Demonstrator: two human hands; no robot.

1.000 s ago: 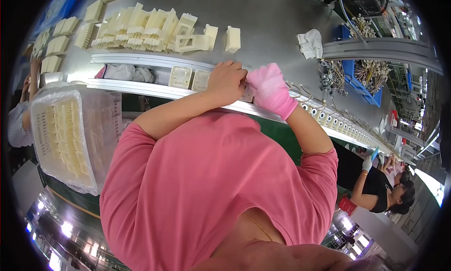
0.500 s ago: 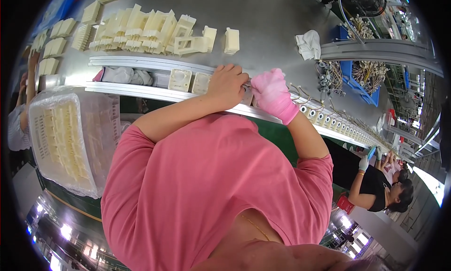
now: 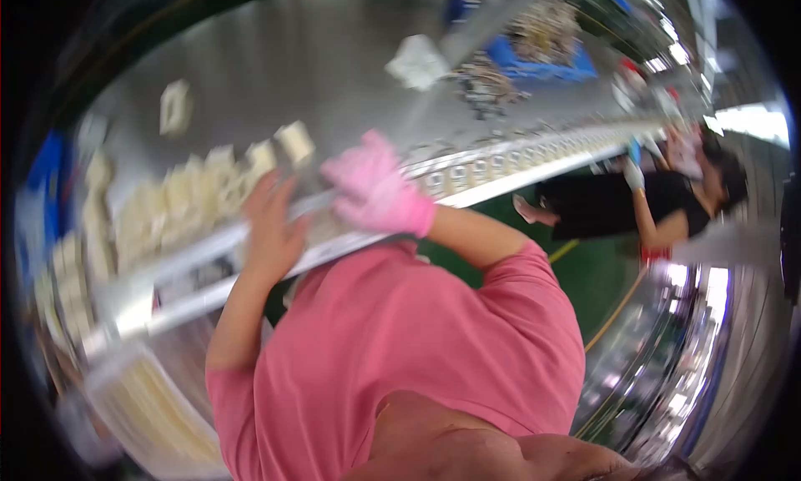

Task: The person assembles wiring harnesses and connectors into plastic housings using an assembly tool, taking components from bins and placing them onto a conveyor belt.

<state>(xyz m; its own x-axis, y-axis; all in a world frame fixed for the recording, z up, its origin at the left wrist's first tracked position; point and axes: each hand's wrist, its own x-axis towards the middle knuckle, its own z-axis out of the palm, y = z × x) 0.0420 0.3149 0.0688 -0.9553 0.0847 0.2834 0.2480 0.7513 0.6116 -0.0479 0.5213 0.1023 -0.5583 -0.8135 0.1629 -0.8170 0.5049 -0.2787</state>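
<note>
My bare left hand [image 3: 275, 222] is over the metal rail track [image 3: 179, 310], fingers apart and pointing toward the cream plastic housings [image 3: 171, 201]. Its fingertips overlap the nearest housing in view, and I cannot make out whether they touch it. Another cream piece [image 3: 294, 142] lies just beyond them. In a pink glove, my right hand [image 3: 367, 189] reaches across the track to the right of my left. Its fingers look spread, though blurred, and nothing shows in them. Right of the glove, a row of square pale parts with round holes [image 3: 480, 172] sits along the track.
A white cloth [image 3: 417, 62] lies on the metal table, near a blue tray [image 3: 546, 68] heaped with wired connectors. One cream part [image 3: 174, 107] stands apart at the far left. A plastic-lined crate [image 3: 150, 406] is at my near left. A co-worker [image 3: 667, 201] works farther along the line.
The whole view has turned and blurred. My hands have come apart; the left has moved left toward the cream housings. The gloved right hand has gone from a closed fist to spread fingers.
</note>
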